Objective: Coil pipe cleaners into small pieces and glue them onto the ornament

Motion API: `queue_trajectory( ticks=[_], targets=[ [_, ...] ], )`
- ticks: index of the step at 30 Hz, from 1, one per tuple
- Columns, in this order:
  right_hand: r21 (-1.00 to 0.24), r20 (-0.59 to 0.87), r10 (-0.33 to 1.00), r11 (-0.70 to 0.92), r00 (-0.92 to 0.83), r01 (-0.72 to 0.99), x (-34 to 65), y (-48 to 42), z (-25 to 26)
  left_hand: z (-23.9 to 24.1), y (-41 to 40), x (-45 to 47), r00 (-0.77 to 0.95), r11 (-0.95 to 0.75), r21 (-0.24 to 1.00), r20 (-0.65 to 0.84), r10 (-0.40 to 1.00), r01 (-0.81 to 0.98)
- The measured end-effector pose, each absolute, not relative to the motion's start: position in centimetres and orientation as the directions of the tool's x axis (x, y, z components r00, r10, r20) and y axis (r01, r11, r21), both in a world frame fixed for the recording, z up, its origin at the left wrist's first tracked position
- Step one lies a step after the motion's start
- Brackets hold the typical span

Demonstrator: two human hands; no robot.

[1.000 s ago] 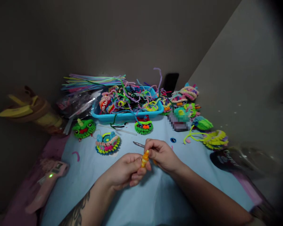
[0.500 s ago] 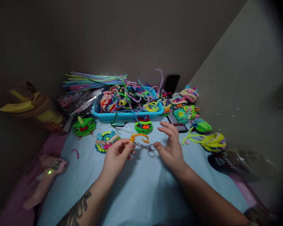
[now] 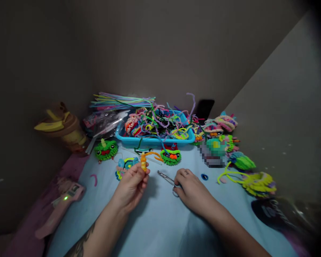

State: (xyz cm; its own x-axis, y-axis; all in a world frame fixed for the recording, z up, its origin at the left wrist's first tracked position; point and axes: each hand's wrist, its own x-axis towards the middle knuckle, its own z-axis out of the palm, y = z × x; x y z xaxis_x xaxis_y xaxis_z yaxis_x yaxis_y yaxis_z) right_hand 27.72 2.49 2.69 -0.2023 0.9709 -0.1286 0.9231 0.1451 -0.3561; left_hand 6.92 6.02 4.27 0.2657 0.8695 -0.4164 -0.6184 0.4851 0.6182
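Observation:
Between the thumb and fingers of my left hand (image 3: pixel 132 185) is a coiled orange and yellow pipe cleaner piece (image 3: pixel 143 162), held upright. Its loose orange end (image 3: pixel 156 155) bends away to the right. My right hand (image 3: pixel 191 187) has its fingers curled on the handles of small metal scissors (image 3: pixel 166 177); part of the handles is hidden under it. The blades point up and left, towards my left hand. Just beyond my hands sit a green pipe cleaner figure with an orange mouth (image 3: pixel 171 157) and a multicoloured one (image 3: pixel 124 167), partly covered by my left hand.
A blue tray (image 3: pixel 155 142) heaped with pipe cleaner scraps stands at the back. Straight pipe cleaners (image 3: pixel 123 101) lie behind it. A green figure (image 3: pixel 106 150) and pink device (image 3: pixel 62 207) are left. A yellow piece (image 3: pixel 258 184), small blue disc (image 3: pixel 204 176) and bottle (image 3: pixel 273 212) are right.
My right hand has gone from open beside the scissors to closed on their handles. My left hand has turned the orange and yellow piece upright. The whole view has shifted slightly.

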Motion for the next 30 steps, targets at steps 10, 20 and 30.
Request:
queue_trajectory(
  ticks=[10,20,30],
  targets=[
    [-0.370,-0.167,0.967,0.119,-0.193,0.921,27.71,2.61,2.77,4.47,6.02,6.36,0.324,0.505,0.576,-0.393,0.861,-0.642],
    [-0.350,-0.147,0.968,0.144,-0.206,0.926,28.30,2.59,2.46,4.30,5.72,6.87,0.324,0.459,0.666,-0.326,0.888,-0.588],
    [-0.273,-0.199,0.966,0.107,-0.165,0.956,27.79,2.99,2.89,4.28,5.78,6.70,0.321,0.538,0.629,-0.433,0.842,-0.561]
  ],
)
